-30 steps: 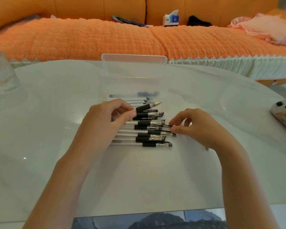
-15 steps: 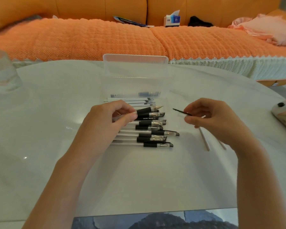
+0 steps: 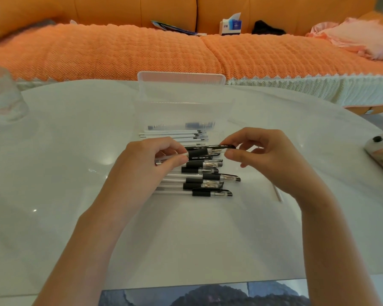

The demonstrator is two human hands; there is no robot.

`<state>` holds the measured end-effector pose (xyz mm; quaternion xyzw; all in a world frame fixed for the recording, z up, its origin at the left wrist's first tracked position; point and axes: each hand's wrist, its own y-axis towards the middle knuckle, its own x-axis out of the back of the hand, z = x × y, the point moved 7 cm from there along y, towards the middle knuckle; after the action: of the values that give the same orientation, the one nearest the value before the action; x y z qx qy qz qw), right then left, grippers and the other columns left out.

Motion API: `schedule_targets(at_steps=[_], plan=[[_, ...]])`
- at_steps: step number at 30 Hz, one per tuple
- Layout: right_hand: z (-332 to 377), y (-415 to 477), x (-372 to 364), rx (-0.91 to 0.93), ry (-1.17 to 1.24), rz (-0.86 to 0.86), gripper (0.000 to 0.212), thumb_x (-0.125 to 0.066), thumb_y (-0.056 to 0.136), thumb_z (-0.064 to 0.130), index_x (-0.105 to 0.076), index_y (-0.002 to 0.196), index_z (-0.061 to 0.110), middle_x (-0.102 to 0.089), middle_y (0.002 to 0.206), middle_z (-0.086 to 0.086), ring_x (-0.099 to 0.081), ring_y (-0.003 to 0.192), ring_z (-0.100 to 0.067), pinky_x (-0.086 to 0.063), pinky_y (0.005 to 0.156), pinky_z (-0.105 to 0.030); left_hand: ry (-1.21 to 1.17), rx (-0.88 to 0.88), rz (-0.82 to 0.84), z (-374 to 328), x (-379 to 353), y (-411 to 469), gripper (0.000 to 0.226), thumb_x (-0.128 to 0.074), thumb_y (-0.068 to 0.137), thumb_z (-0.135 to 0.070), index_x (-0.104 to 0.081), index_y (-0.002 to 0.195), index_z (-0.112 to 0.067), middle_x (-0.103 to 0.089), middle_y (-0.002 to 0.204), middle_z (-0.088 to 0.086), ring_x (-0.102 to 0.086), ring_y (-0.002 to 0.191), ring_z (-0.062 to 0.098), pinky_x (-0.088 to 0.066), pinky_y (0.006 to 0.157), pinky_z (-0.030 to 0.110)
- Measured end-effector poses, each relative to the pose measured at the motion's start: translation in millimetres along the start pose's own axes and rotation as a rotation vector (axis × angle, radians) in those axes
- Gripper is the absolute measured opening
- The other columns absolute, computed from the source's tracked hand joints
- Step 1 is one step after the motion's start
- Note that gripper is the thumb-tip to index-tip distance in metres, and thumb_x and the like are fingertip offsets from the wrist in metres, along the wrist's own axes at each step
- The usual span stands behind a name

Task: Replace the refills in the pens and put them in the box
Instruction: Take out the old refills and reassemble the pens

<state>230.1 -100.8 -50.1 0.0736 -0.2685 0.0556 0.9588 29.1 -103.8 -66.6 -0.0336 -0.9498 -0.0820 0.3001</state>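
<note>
The pen (image 3: pixel 199 153) (black-gripped) is pinched by left hand (image 3: pixel 146 166) at barrel, right hand (image 3: pixel 272 160) at cap.

The right grip (image 3: pixel 272 160) has brought the black cap (image 3: pixel 227 147) leftward, to the tip of the pen (image 3: pixel 199 153) pinched in the left grip (image 3: pixel 148 160).

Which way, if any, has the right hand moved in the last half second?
Yes: the right hand moved left, nearer the box, bringing a cap to the left hand's pen.
</note>
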Motion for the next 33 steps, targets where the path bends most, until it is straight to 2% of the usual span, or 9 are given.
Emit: schedule_targets(at_steps=[4,7,11,15,20,24,28,33], plan=[[3,2,-8,0.022,-0.003,0.035,0.014,-0.068,0.084,0.016,-0.072,0.087,0.029,-0.067,0.082,0.004,-0.06,0.065,-0.006,-0.056,0.061,-0.025,-0.018,-0.019,-0.006,-3,0,0,0.003,-0.069,0.08,-0.033,-0.069,0.08,-0.036,-0.068,0.075,-0.016,-0.063,0.075,-0.003,-0.053,0.079,0.033],[2,4,-13,0.026,0.02,0.043,0.016,-0.068,0.084,0.011,-0.071,0.085,0.027,-0.066,0.076,0.003,-0.059,0.06,-0.004,-0.055,0.06,-0.023,0.0,-0.043,-0.009,-4,1,0,0.009,-0.068,0.081,-0.027,-0.068,0.079,-0.036,-0.068,0.073,-0.018,-0.063,0.069,0.003,-0.054,0.078,0.037],[-1,6,-18,0.005,0.042,0.038,0.014,-0.071,0.081,0.009,-0.071,0.083,0.023,-0.066,0.07,0.004,-0.059,0.058,-0.006,-0.054,0.064,-0.026,0.072,-0.069,-0.032,-5,2,0,0.01,-0.065,0.083,-0.028,-0.067,0.078,-0.035,-0.067,0.07,-0.02,-0.06,0.067,0.003,-0.051,0.073,0.03],[-2,8,-17,0.016,0.089,0.03,0.015,-0.07,0.08,0.003,-0.071,0.083,0.017,-0.063,0.062,0.009,-0.058,0.056,-0.006,-0.053,0.061,-0.022,0.159,-0.085,-0.068,-8,1,0,0.011,-0.064,0.085,-0.03,-0.067,0.076,-0.036,-0.066,0.068,-0.019,-0.058,0.071,0.007,-0.04,0.067,0.015],[2,6,-14,0.065,0.154,-0.005,0.014,-0.069,0.08,-0.002,-0.071,0.087,0.01,-0.064,0.067,0.003,-0.057,0.057,-0.006,-0.05,0.059,-0.018,0.158,-0.083,-0.076,-11,0,0,0.01,-0.061,0.086,-0.033,-0.066,0.078,-0.037,-0.065,0.068,-0.02,-0.057,0.069,0.009,-0.041,0.065,0.015],[-2,13,-18,0.029,0.068,-0.03,0.016,-0.068,0.083,0.008,-0.069,0.089,0.023,-0.066,0.076,0.0,-0.058,0.057,-0.006,-0.051,0.063,-0.018,0.192,-0.032,-0.068,-8,1,2,0.008,-0.06,0.087,-0.038,-0.065,0.081,-0.035,-0.065,0.071,-0.019,-0.056,0.07,-0.001,-0.044,0.068,0.022],[-16,10,-10,-0.067,-0.025,-0.046,0.02,-0.072,0.081,0.026,-0.067,0.1,0.025,-0.067,0.088,0.007,-0.063,0.071,-0.012,-0.055,0.069,-0.028,0.165,-0.023,-0.08,-8,5,4,0.005,-0.065,0.085,-0.036,-0.067,0.085,-0.032,-0.065,0.082,-0.02,-0.06,0.084,-0.001,-0.049,0.074,0.027],[-18,6,-10,-0.087,-0.142,0.008,0.011,-0.074,0.078,0.027,-0.071,0.089,0.027,-0.066,0.086,0.011,-0.056,0.077,-0.008,-0.043,0.066,-0.017,0.17,-0.071,-0.144,-17,17,16,0.006,-0.065,0.086,-0.033,-0.067,0.09,-0.031,-0.065,0.089,-0.018,-0.06,0.09,0.003,-0.047,0.076,0.026]])
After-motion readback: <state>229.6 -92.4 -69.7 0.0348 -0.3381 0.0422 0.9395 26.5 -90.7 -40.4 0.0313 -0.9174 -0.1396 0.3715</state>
